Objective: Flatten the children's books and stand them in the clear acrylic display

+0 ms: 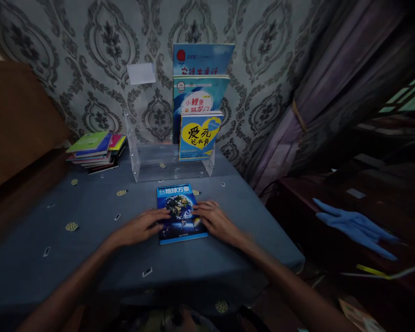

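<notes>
A blue book (179,229) with an Earth picture on its cover lies flat on the table, in front of a clear acrylic stand. My left hand (145,225) rests at the book's left edge, fingers stretched out over the cover. On the right edge lies my right hand (216,220), its fingers also extended onto the cover. Neither hand is wrapped around the book. Behind it, the clear stand (159,171) carries several books at its right side: a yellow and blue book (197,140) in front, then a teal book (202,87) and a taller blue book (207,53).
A pile of colourful books (97,147) sits at the table's back left. A white card (141,74) shows above the stand's left part. Patterned wall and a tied curtain (280,138) bound the back. Right of the table, a blue glove (352,226) lies on a dark red surface.
</notes>
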Action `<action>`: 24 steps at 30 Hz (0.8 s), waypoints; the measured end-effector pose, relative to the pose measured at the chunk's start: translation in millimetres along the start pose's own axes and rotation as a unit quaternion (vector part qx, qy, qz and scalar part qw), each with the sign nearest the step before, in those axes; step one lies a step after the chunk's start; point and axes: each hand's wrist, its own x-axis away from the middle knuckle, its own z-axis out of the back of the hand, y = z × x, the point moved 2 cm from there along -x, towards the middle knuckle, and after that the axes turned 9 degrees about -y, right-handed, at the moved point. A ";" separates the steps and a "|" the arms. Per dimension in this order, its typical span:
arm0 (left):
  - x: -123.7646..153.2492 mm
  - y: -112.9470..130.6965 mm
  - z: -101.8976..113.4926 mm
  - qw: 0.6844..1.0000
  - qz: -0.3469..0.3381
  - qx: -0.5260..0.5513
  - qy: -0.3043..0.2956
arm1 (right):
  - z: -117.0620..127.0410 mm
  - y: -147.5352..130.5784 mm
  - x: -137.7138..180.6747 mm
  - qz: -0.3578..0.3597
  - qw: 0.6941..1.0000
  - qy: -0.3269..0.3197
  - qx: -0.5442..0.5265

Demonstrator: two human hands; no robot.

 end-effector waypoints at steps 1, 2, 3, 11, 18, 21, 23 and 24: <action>-5.4 -6.6 2.0 1.000 0.011 -0.005 0.026 | 0.2 -1.2 -4.0 -0.008 1.000 0.001 0.009; -11.0 -14.0 3.5 0.998 0.024 -0.014 0.052 | -0.4 -2.5 -8.2 -0.014 1.000 0.003 0.015; -16.7 -21.7 4.5 0.996 0.038 -0.024 0.076 | -1.6 -4.1 -12.8 -0.016 1.000 0.004 0.019; -42.7 -62.3 -11.7 0.971 0.083 -0.042 0.219 | -20.8 -26.5 -76.1 0.058 0.998 0.001 0.020; -41.2 -71.3 -17.8 0.967 0.072 -0.003 0.244 | -37.8 -31.8 -130.7 0.089 0.996 -0.018 0.018; -41.8 -74.0 -16.7 0.968 0.076 -0.011 0.239 | -38.6 -28.1 -134.3 0.091 0.996 -0.008 0.006; -42.2 -75.1 -16.4 0.968 0.074 -0.018 0.238 | -38.8 -25.3 -133.3 0.090 0.996 0.000 -0.002; -42.4 -75.3 -16.2 0.968 0.076 -0.023 0.238 | -39.0 -24.0 -132.7 0.088 0.996 0.003 -0.006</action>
